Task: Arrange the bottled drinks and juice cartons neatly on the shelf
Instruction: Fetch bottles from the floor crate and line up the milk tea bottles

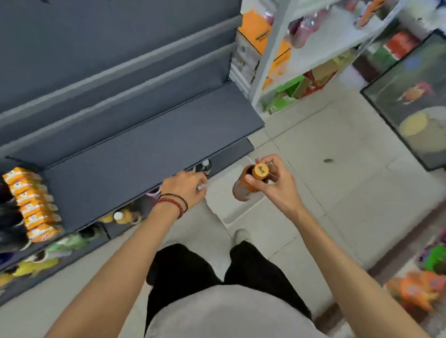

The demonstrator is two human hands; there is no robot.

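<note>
right hand (pixel 275 187) grips bottle (pixel 241 191) by cap | left hand (pixel 185 190) at shelf (pixel 142 145) — grip unclear

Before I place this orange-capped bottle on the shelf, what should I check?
1. Right hand grip on orange-capped bottle: fingers round its cap, ok.
2. Bottle cap-up: ok.
3. Left hand clear: it reaches at the grey shelf front edge, beside a dark-capped bottle, not ok.
4. Left hand's load: blurred, cannot tell.
5. Room on grey shelf: bare beside the orange juice cartons, ok.
</note>
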